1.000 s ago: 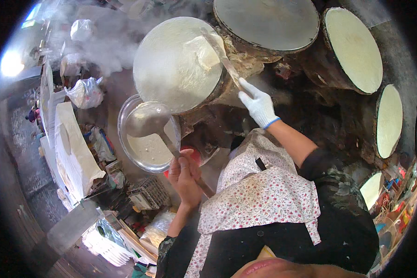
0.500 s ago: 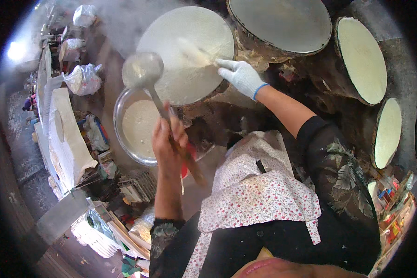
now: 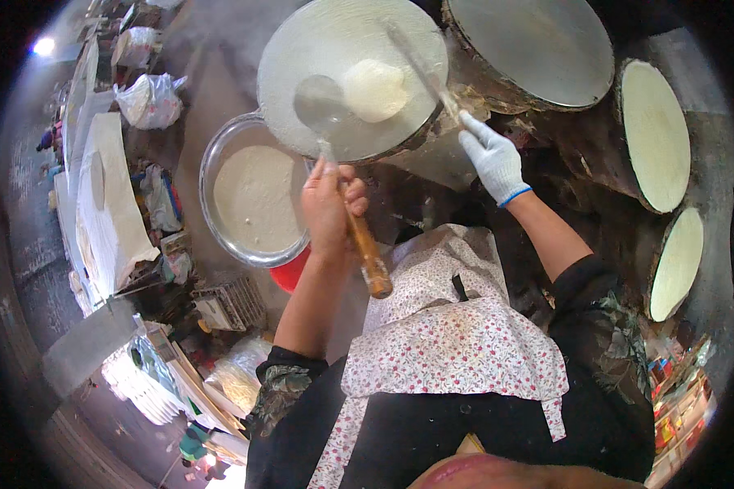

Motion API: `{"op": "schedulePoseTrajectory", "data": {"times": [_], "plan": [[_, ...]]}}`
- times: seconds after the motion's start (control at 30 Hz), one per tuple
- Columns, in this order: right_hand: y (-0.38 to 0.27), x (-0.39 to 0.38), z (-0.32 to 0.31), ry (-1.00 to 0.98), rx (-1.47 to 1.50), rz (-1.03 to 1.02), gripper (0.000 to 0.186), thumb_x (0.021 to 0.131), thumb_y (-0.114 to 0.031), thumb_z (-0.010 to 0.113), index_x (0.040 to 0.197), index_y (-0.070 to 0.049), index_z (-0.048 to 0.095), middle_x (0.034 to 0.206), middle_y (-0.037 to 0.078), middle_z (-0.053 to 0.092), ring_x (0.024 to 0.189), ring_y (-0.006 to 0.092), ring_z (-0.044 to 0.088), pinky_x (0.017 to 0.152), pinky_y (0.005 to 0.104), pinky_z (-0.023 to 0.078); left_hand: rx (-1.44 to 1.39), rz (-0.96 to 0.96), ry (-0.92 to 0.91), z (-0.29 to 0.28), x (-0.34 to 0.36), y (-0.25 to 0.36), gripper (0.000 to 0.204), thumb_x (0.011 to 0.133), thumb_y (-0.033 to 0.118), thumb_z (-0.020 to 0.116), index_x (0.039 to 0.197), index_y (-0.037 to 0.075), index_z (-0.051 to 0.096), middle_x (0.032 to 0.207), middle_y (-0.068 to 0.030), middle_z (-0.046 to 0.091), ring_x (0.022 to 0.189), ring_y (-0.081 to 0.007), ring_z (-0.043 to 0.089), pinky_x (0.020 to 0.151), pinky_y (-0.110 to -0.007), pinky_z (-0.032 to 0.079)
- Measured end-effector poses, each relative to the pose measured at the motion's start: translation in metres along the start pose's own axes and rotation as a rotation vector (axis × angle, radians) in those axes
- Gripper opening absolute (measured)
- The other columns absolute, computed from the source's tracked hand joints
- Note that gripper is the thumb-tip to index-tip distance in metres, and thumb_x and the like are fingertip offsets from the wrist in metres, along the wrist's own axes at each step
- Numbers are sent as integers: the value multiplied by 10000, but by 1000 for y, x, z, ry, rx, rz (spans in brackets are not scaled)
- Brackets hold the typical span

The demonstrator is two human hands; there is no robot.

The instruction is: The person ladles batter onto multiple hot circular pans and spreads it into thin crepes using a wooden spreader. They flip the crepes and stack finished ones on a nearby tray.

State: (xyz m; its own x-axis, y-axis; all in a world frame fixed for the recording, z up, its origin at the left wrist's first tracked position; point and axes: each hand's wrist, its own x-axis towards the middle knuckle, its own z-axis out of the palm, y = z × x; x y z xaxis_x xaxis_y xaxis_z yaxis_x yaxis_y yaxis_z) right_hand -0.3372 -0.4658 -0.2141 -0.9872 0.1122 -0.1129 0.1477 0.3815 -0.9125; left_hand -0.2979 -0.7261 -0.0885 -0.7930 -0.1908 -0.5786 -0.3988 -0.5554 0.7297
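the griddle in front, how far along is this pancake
Just begun. A blob of batter already sits on the round griddle, unspread. The left hand holds the ladle over it; the gloved right hand holds a thin spreader beside the blob. Spreading is left. Two griddles at right are already coated; the batter basin is fairly full.

L hand [image 3: 328, 208] bare, grips wooden ladle [image 3: 322, 106] handle; bowl over griddle [image 3: 352, 77], beside batter blob [image 3: 373, 90]. R hand [image 3: 493, 159], white glove, holds spreader [image 3: 420, 69] on griddle. Batter basin [image 3: 257, 200] just left. More griddles [image 3: 530, 49] to the right. Floral apron [image 3: 457, 342] below.
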Motion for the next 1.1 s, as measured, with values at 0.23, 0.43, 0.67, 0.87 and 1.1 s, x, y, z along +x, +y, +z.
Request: {"op": "schedulePoseTrajectory", "data": {"times": [0.23,0.43,0.67,0.87,1.1], "plan": [[-29,-10,11,-435,-14,-104,435,1024,-339,668,1432,-189,658,1174,158,772,1056,246,758,901,359,571,-643,-436,4,29,1,0,106,1092,88,435,1114,8,502,862,-21,465,650,-90,443,528,-232,403],[-39,-19,-18,-211,378,97,454,1029,-218,689,1445,-44,634,1231,89,772,1058,141,712,904,294,553,-1131,-397,-342,-27,-85,43,433,1169,196,324,1547,-11,358,889,-12,404,616,-64,413,458,-220,409],[-7,-41,-1,-566,-174,38,446,992,-351,701,1411,-202,673,1330,139,719,1232,262,698,1042,349,520,-937,-308,-316,-36,-78,51,440,1177,208,307,1550,-22,340,931,-29,403,604,-69,406,445,-220,428],[-3,-48,40,-94,-114,-85,441,1002,-363,643,1442,-348,629,1158,197,740,944,350,752,832,413,595,-925,-235,-425,-2,-71,82,494,1159,145,279,1562,-140,252,919,-57,422,615,-108,457,454,-254,440],[-51,-18,102,-295,-345,-157,508,998,-385,610,1502,-351,551,981,139,777,832,381,752,760,494,601,-1033,-435,-518,42,-41,135,529,1128,95,318,1582,-139,175,940,-64,426,646,-115,473,467,-262,444]]}}
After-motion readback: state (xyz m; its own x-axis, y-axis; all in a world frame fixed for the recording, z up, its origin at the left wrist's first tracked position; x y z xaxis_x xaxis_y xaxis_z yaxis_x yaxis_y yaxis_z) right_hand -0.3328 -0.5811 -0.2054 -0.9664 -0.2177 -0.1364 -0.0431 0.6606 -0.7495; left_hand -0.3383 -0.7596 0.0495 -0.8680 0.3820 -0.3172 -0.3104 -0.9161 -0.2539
